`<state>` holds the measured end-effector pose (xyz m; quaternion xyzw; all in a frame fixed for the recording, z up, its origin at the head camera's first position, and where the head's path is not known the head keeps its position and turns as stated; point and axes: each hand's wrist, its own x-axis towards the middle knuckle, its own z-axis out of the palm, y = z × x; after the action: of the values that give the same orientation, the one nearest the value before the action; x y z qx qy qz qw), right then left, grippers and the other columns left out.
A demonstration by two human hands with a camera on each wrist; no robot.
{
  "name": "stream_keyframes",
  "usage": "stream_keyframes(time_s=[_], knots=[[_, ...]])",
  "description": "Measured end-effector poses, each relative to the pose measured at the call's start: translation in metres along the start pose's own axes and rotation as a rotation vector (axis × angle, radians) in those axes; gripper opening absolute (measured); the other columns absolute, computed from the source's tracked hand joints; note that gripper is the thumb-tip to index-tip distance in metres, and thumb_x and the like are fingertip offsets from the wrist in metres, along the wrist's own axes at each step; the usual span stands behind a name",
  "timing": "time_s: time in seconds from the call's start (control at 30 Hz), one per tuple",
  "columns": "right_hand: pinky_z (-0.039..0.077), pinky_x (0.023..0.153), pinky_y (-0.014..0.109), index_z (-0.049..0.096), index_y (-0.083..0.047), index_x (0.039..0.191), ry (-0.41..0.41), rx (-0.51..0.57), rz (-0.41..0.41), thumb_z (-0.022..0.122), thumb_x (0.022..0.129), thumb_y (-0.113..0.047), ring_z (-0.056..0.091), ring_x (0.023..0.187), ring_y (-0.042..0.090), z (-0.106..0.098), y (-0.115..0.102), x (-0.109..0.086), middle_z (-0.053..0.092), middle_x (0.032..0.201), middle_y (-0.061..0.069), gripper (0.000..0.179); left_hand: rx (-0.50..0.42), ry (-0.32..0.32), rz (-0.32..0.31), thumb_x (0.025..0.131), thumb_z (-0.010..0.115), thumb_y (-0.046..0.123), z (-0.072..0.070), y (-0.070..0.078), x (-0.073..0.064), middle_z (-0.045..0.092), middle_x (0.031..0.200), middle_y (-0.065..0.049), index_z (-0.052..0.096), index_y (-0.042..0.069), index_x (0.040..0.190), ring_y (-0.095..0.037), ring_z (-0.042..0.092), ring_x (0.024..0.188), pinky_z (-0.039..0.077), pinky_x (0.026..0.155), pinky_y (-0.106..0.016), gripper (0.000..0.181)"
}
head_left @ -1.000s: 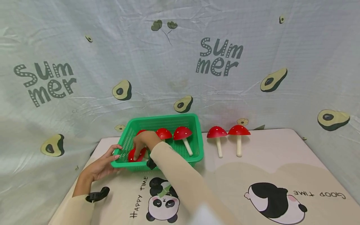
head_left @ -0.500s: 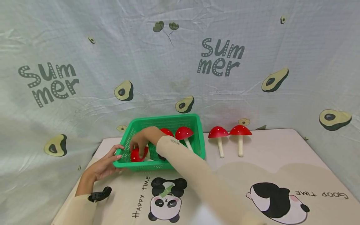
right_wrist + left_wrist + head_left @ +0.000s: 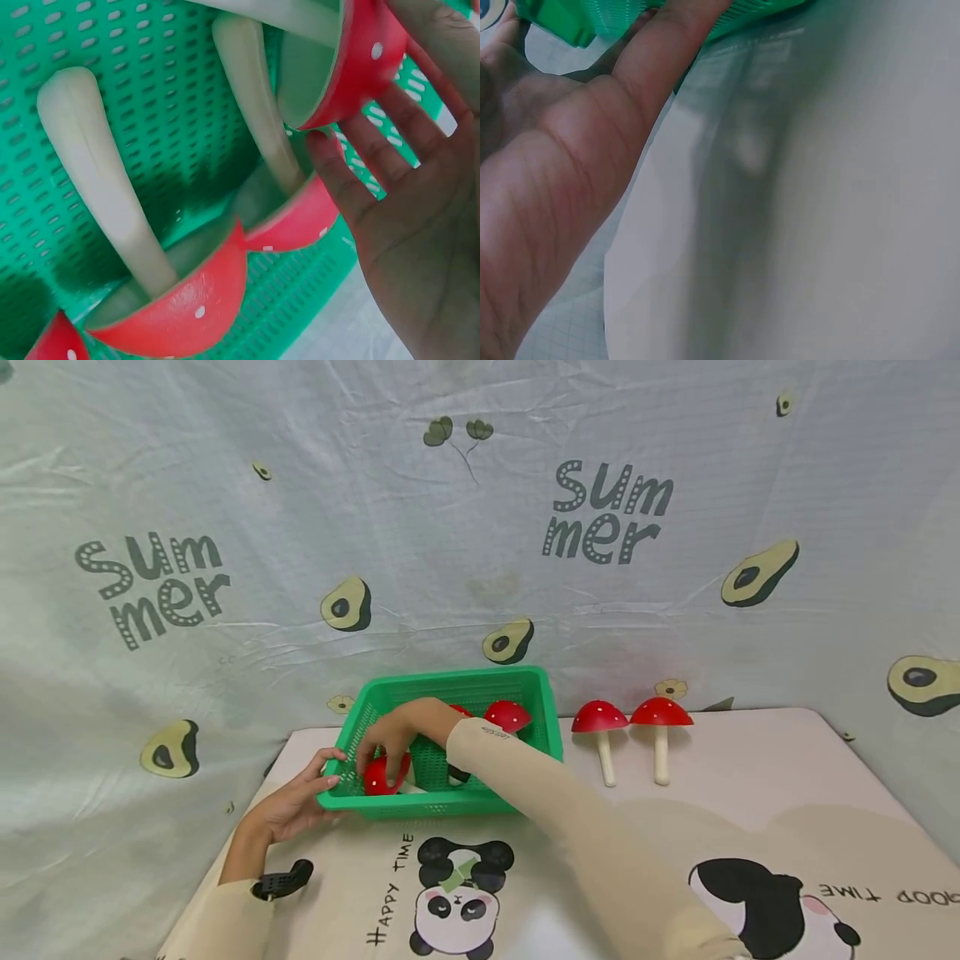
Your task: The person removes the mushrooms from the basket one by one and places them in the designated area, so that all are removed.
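Observation:
At its left corner, my left hand (image 3: 296,802) grips the green perforated plastic basket (image 3: 435,808), fingers and thumb on the rim; the left wrist view catches only part of that hold. My right hand (image 3: 392,739) reaches inside and holds the red, white-dotted cap of a toy mushroom (image 3: 381,777) at the front left. That mushroom (image 3: 367,67) lies tilted, its pale stem pointing into the basket, with my thumb and fingers around the cap. Beside it in the basket are other mushrooms (image 3: 187,311), stems up in the right wrist view. My right sleeve partly covers a mushroom (image 3: 508,716).
Right of the basket, two more toy mushrooms, one (image 3: 600,717) next to the other (image 3: 661,713), lie on the table (image 3: 622,835), stems toward me. A printed cloth (image 3: 450,552) hangs directly behind the basket.
The whole head view has shifted slightly. My right hand has moved from reaching over the front-left mushroom to having fingers on either side of its cap. The left hand stays on the basket.

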<state>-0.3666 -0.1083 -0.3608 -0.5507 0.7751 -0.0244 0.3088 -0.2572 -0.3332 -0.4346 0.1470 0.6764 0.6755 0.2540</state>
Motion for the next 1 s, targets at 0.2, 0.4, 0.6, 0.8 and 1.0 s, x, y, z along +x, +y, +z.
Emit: stream_keyframes(time_s=[0.2,0.4,0.6,0.8,1.0], knots=[[0.041,0.098,0.021,0.062,-0.032,0.138,-0.02,-0.092,-0.04,0.079,0.09,-0.032,0.042,0.121,0.005,0.003,-0.004,0.001,0.053,0.139,-0.011,0.051,-0.019,-0.018,0.014,0.11,0.038,0.012,0.0,0.003,-0.001,0.036,0.13,-0.009,0.04,0.039,0.126,-0.017,0.062,0.1,0.052,0.086,-0.039,0.032],[0.044,0.094,0.021,0.061,-0.033,0.138,-0.033,-0.098,-0.027,0.076,0.092,-0.025,0.042,0.12,0.005,0.007,-0.011,0.005,0.052,0.137,-0.011,0.05,0.016,0.024,-0.014,0.11,0.039,0.014,0.002,0.005,-0.007,0.03,0.13,-0.012,0.041,0.041,0.124,-0.017,0.06,0.099,0.051,0.085,-0.039,0.03],[0.042,0.097,0.022,0.06,-0.034,0.139,-0.015,-0.095,0.0,0.079,0.09,-0.023,0.042,0.12,0.004,0.013,-0.01,0.007,0.051,0.139,-0.014,0.054,-0.023,0.001,0.0,0.11,0.037,0.012,0.003,0.002,-0.006,0.034,0.129,-0.01,0.04,0.039,0.125,-0.016,0.061,0.099,0.05,0.085,-0.039,0.03],[0.041,0.095,0.021,0.06,-0.033,0.139,-0.004,-0.133,-0.02,0.077,0.091,-0.021,0.044,0.118,0.004,0.014,-0.007,0.004,0.053,0.137,-0.015,0.053,-0.075,-0.059,0.034,0.111,0.034,0.009,0.002,0.0,-0.003,0.038,0.128,-0.008,0.04,0.036,0.127,-0.015,0.062,0.101,0.051,0.088,-0.039,0.032],[0.043,0.092,0.018,0.061,-0.033,0.137,0.039,-0.104,-0.037,0.078,0.089,-0.024,0.047,0.115,0.003,0.007,-0.005,-0.011,0.055,0.133,-0.015,0.052,-0.082,-0.073,0.024,0.111,0.035,0.01,0.003,0.002,-0.002,0.034,0.131,-0.008,0.04,0.037,0.127,-0.016,0.061,0.103,0.051,0.091,-0.04,0.032]])
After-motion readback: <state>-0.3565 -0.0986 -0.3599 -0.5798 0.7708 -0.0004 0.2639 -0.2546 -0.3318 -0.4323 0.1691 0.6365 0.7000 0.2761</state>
